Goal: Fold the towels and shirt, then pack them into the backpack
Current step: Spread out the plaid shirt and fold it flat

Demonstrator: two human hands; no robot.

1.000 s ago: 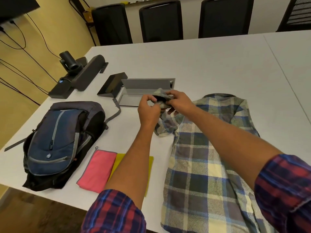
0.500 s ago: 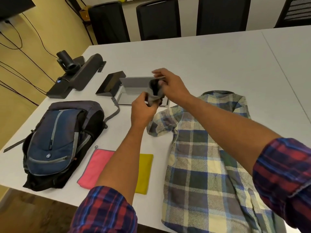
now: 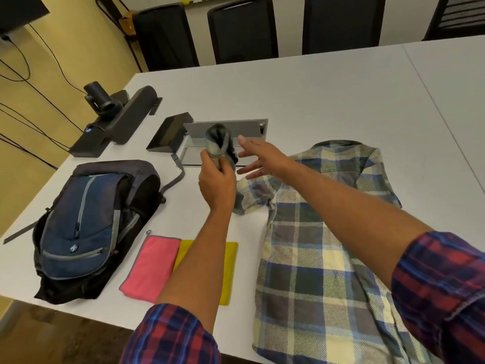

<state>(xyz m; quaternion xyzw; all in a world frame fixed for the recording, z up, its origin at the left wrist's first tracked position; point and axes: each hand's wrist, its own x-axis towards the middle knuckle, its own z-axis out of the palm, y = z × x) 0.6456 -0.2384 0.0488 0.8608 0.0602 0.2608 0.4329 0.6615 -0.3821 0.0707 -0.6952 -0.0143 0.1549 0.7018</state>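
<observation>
Sleeves (image 3: 170, 337): red and blue plaid, rolled up at the near edge, one on each forearm.
Plaid shirt (image 3: 315, 258): flat on the white table (image 3: 341, 101), right of centre, collar to the far side; body spread out from the near edge.
Yellow towel (image 3: 228, 271): folded, flat, partly under the left forearm, touching the pink one.
Pink towel (image 3: 151, 266): folded, flat, just left of the yellow one, beside the backpack.
Backpack (image 3: 86, 224): blue and black, lying front up at the near left corner of the table (zips seem closed; not fully sure).
Left hand (image 3: 216, 182): raised above the table, fingers closed around the shirt's left sleeve cuff (image 3: 219, 143), lifted and bunched.
Right hand (image 3: 258, 160): just beside the cuff, fingers spread wide, holding nothing; contact with the cloth not clear.
Grey cable box (image 3: 225, 137): in the table behind the hands, lid up.
Black wedge device (image 3: 168, 134): just left of the box.
Camera bar (image 3: 115, 119): further left, near the table edge.
Chairs (image 3: 242, 27): black, at the far side of the table.
</observation>
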